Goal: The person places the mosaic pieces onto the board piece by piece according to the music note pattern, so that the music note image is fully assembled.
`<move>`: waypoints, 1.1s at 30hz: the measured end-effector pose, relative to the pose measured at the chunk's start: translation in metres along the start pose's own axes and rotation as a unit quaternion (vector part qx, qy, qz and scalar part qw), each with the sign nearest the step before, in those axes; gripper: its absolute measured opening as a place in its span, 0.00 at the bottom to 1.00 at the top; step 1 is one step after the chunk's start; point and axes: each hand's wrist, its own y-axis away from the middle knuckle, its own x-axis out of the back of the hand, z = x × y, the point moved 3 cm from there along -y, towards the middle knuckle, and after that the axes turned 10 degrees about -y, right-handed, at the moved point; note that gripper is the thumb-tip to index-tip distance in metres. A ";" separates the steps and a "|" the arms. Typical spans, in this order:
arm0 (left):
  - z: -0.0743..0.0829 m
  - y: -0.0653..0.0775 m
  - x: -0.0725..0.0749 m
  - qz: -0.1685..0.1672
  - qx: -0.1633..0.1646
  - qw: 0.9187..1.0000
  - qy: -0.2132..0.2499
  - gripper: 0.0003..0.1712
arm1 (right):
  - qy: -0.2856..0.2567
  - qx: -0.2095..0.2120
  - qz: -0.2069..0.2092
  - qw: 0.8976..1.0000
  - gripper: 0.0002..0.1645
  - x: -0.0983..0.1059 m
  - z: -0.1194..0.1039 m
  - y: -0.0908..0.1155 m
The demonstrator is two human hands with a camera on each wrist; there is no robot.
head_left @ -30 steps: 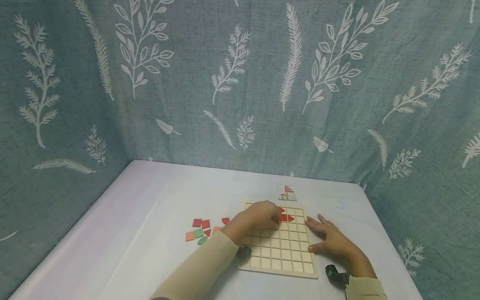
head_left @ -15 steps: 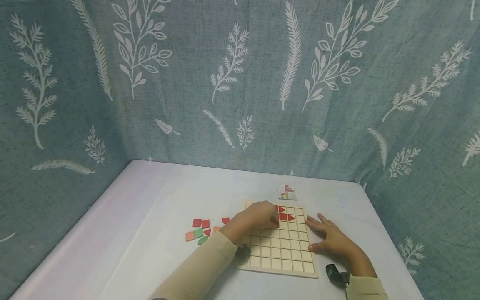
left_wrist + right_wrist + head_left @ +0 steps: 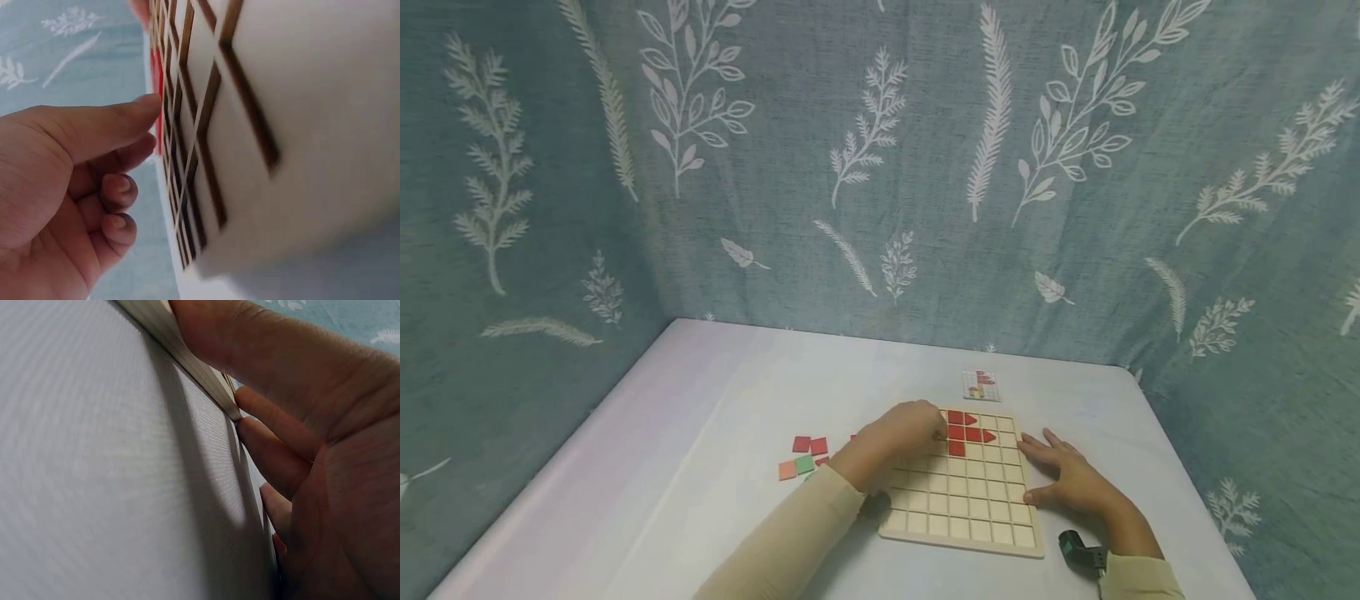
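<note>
A pale wooden grid board [image 3: 958, 505] lies on the white table. Red square tiles and red pointed tiles fill some cells in its upper part, among them a red square tile [image 3: 956, 449] below the others. Over the board's upper left is my left hand [image 3: 902, 437]. In the left wrist view, its thumb and index finger stand apart near the red tiles [image 3: 157, 81], with nothing seen between them; the other fingers are loosely bent. My right hand [image 3: 1067, 482] rests at the board's right edge, fingers spread, thumb and fingertips touching the rim [image 3: 187, 356].
Left of the board lie loose tiles: red squares [image 3: 818, 447], an orange square [image 3: 787, 471], a green square [image 3: 804, 464] and others partly hidden by my left arm. A small printed pattern card [image 3: 981, 386] lies beyond the board. Patterned cloth [image 3: 880, 167] hangs around the table.
My left hand has drawn slightly left, off the red square tile, which now shows fully in its cell. My right hand stays at the board's edge. The head view has shifted a little.
</note>
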 end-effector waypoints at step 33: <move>-0.109 0.132 0.012 -0.038 0.250 0.963 0.090 0.17 | 0.000 0.025 -0.004 1.000 0.60 -0.001 0.003 0.000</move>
